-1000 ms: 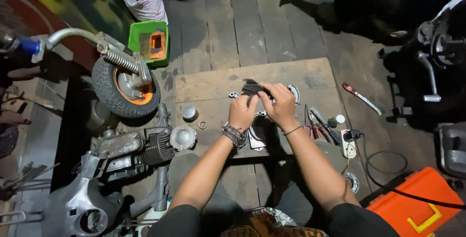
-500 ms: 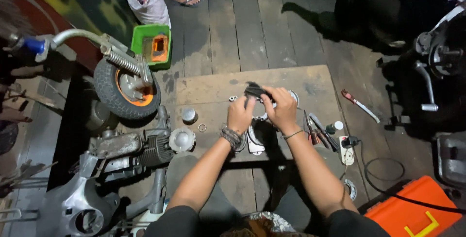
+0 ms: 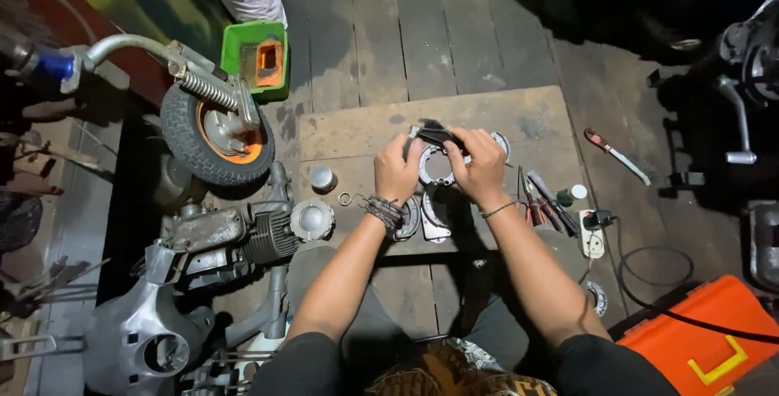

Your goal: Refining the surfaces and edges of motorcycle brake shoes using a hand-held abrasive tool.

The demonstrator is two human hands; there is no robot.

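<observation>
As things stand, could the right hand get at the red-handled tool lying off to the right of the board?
Probably not right away: the right hand and left hand both grip a dark part over the board. The path to the red-handled tool looks unobstructed.

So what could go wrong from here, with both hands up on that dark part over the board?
The left hand and right hand hold the dark part above the wooden board; if it slips, it could land on the round metal plate below. The small ring and metal cap lie loose by the left wrist and could get knocked off. The tools crowd the right forearm.
</observation>
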